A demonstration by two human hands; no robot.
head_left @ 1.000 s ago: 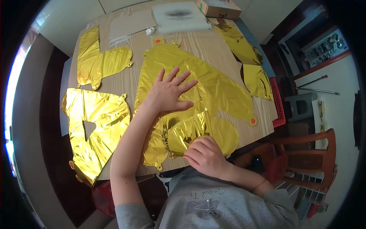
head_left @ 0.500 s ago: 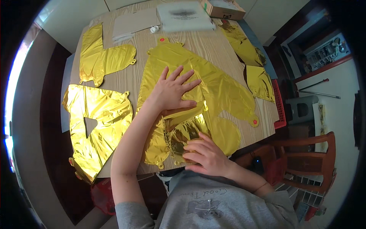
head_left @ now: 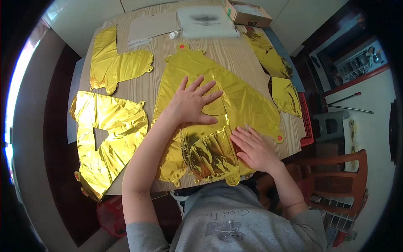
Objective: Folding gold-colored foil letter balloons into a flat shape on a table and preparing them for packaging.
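A large flat gold foil balloon lies before me, with tabs along its edges and red dots on two of them. My left hand rests palm down on its middle, fingers spread. Lower right, my right hand lies flat on the foil beside a crease, its fingers stretched out. Between my arms a folded part of the foil is crinkled and shiny, with a tab at the table's near edge. Neither hand grips anything.
More flat gold foil balloons lie at the left, one lower and one farther back; others lie at the right edge. At the back of the wooden table are a plastic-wrapped stack, grey sheets and a cardboard box.
My right hand has moved right and away from me, off the folded part, and its fingers have straightened. The folded foil now lies flatter, with its lower tab showing. My left hand stays in place.
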